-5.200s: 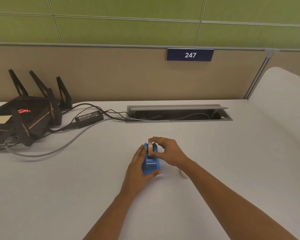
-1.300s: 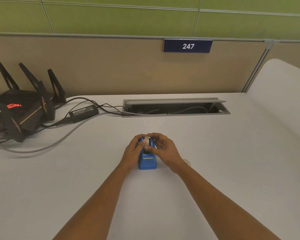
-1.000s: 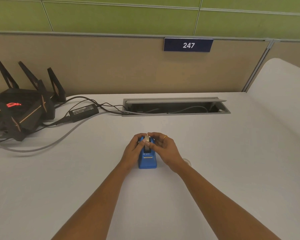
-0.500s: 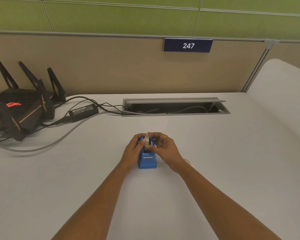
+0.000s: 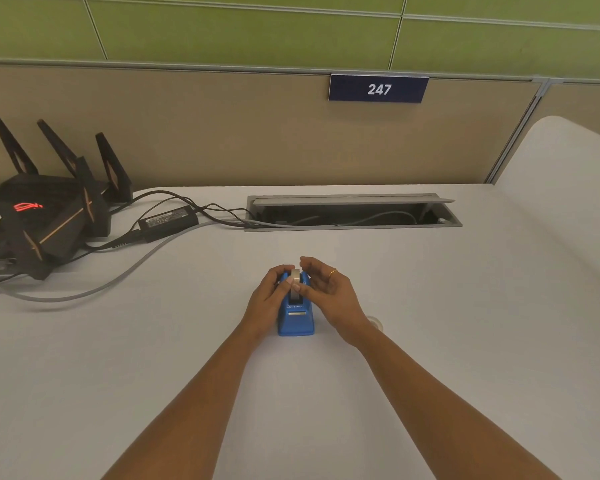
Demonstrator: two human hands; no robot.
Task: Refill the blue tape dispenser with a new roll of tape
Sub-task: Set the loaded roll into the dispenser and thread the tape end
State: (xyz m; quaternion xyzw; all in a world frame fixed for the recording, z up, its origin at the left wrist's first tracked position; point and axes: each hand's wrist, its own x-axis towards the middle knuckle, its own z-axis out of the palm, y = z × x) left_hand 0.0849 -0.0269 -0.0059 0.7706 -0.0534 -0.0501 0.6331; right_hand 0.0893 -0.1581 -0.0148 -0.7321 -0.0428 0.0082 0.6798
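Fingers of your left hand (image 5: pixel 267 297) curl round the blue tape dispenser (image 5: pixel 296 318), thumb on the tape roll (image 5: pixel 296 274) seated upright in it. Your right hand (image 5: pixel 331 294) arches loose, released, thumb touching the roll. The dispenser lies mid-worktop (image 5: pixel 430 341), long axis pointing away, cutter toward you.
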